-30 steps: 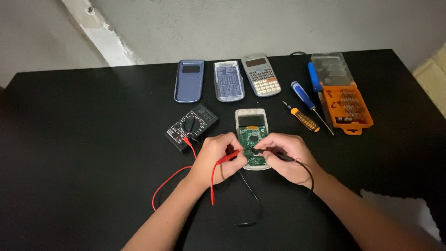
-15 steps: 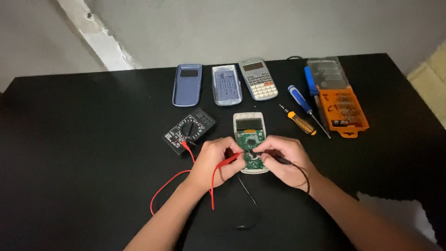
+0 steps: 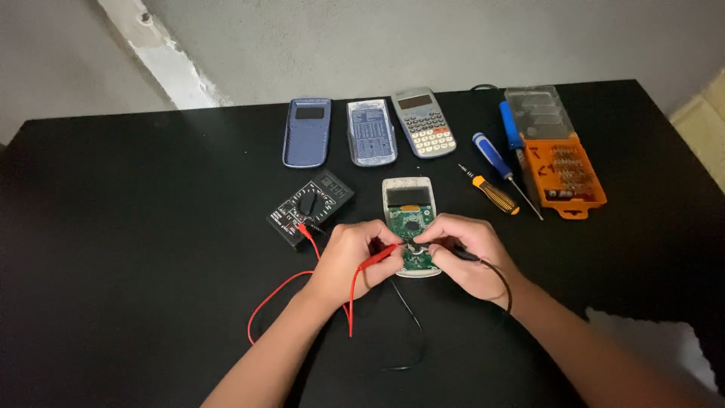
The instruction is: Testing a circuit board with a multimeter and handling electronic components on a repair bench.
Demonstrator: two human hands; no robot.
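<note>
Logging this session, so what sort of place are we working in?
Likely a small electronics repair bench: a black multimeter with red lead, an orange case of screwdriver bits, and an opened calculator showing its green circuit board on a black table.

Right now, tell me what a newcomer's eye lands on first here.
At the centre of the black table, the left hand holds a red probe and the right hand a black probe against the green circuit board of an opened calculator. A black multimeter lies just left; an orange bit case sits far right.
</note>
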